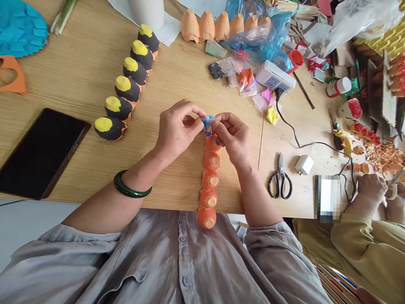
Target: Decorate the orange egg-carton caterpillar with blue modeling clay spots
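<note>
So, a little blue bit (pixel 208 122) is pinched by the fingertips of both the left hand (pixel 178 130) and right hand (pixel 234 136), at the far end of the orange cup strip (pixel 208 179), which is laid poking past the edge of the counter (pixel 174 186).

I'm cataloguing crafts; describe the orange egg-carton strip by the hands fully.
The orange egg-carton strip is a row of joined, rounded cups that look like painted pulp, at least five showing; the nearest four bear pale, roundish patches. It appears to lie on the wooden tabletop, its near end jutting past the edge. The left hand and right hand, pinching a blue piece, partly hide its far end; contact is unclear.
</note>
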Demonstrator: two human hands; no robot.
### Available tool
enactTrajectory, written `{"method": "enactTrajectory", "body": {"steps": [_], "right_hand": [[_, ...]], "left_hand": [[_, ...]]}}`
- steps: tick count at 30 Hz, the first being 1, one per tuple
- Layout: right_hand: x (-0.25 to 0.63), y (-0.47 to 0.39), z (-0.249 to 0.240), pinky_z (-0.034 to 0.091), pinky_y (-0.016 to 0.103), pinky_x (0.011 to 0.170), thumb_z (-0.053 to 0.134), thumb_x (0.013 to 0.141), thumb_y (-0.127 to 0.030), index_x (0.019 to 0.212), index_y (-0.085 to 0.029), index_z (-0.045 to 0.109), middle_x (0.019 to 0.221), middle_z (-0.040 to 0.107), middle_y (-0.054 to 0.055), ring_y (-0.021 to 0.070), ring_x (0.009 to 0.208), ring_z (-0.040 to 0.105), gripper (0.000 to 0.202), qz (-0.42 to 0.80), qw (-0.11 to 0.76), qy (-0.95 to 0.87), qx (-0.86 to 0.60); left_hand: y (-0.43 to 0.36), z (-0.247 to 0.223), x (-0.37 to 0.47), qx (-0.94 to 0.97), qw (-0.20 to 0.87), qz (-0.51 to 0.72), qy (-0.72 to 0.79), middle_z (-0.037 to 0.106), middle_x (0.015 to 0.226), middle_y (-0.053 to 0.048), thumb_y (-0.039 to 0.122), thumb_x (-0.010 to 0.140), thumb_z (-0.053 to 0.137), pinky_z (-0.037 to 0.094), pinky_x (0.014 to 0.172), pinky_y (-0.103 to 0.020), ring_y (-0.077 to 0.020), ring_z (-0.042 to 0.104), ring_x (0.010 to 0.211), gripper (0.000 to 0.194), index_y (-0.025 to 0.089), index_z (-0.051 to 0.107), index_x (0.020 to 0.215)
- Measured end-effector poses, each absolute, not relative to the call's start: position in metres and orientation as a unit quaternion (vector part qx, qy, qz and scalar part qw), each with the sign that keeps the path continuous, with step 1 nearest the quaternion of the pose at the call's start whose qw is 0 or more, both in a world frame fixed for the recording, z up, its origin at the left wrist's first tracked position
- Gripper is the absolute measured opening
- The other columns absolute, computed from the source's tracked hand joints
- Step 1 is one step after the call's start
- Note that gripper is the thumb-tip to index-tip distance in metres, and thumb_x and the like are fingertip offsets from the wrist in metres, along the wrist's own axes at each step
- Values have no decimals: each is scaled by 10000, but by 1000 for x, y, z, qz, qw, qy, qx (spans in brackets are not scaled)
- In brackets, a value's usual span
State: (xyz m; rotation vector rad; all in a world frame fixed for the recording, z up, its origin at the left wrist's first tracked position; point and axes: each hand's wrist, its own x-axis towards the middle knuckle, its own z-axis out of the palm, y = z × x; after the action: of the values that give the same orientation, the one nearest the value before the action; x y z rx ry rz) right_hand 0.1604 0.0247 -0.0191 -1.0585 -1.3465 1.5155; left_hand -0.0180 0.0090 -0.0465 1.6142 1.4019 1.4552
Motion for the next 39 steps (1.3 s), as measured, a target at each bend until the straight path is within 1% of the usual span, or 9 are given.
{"method": "enactTrajectory", "body": {"steps": [2,7,11,14,20,24,30,34,39], "right_hand": [[159,22,-24,586,268,668,929,891,-708,1055,-252,721,926,774,9,147,793,700,528,560,427,-582,-407],[161,16,-31,622,326,781,736,1079,-370,1131,-268,778,1004,778,27,175,846,678,121,378,419,-710,-421],[164,17,-37,650,386,986,687,1111,-318,1244,-301,779,1109,751,52,221,1023,737,163,325,385,-757,-416],[164,17,-41,635,400,1054,656,1142,-315,1228,-301,782,1114,733,64,240,1108,753,154,311,392,-752,-429],[170,22,-44,637,437,1009,548,1175,-309,1179,-286,777,1066,762,71,248,1037,735,231,247,394,-774,-429],[172,25,-45,633,445,1041,625,1159,-332,1155,-292,783,1039,766,66,266,1053,711,163,253,372,-782,-432],[169,20,-37,614,408,995,708,1102,-308,960,-287,771,883,737,36,253,960,667,157,248,398,-737,-488],[168,22,-30,606,350,854,767,1045,-369,900,-253,782,799,707,-1,188,801,641,187,350,420,-672,-499],[168,26,-22,561,275,667,913,875,-654,822,-214,760,759,680,-11,145,732,640,469,544,434,-531,-483]], "left_hand": [[11,-48,-21,619,244,529,527,824,976,-11,112,902,667,620,655,-274,-165,767,761,173,262,752,912],[13,-49,-26,639,236,515,521,805,955,-17,65,916,648,620,727,-319,-192,751,825,221,269,730,896],[11,-49,-24,636,247,519,515,795,950,-24,95,941,661,598,709,-290,-171,735,804,174,242,754,930],[9,-46,-21,626,278,517,513,828,1025,-28,164,997,674,602,715,-269,-157,749,807,158,239,800,1058],[6,-45,-22,676,219,500,495,835,1007,-28,212,1028,710,603,741,-294,-177,743,798,145,273,836,1066],[8,-48,-25,684,188,504,493,806,943,-31,160,1003,676,601,730,-301,-186,740,804,178,265,819,999],[8,-45,-27,690,229,478,493,817,970,-30,169,967,679,625,750,-286,-179,730,815,140,245,796,977],[11,-49,-27,698,243,477,475,820,966,-32,152,936,649,632,750,-277,-174,743,817,159,231,786,953],[15,-59,-25,658,332,472,485,811,1002,-48,194,931,723,645,693,-258,-172,744,794,47,228,754,936]]}}
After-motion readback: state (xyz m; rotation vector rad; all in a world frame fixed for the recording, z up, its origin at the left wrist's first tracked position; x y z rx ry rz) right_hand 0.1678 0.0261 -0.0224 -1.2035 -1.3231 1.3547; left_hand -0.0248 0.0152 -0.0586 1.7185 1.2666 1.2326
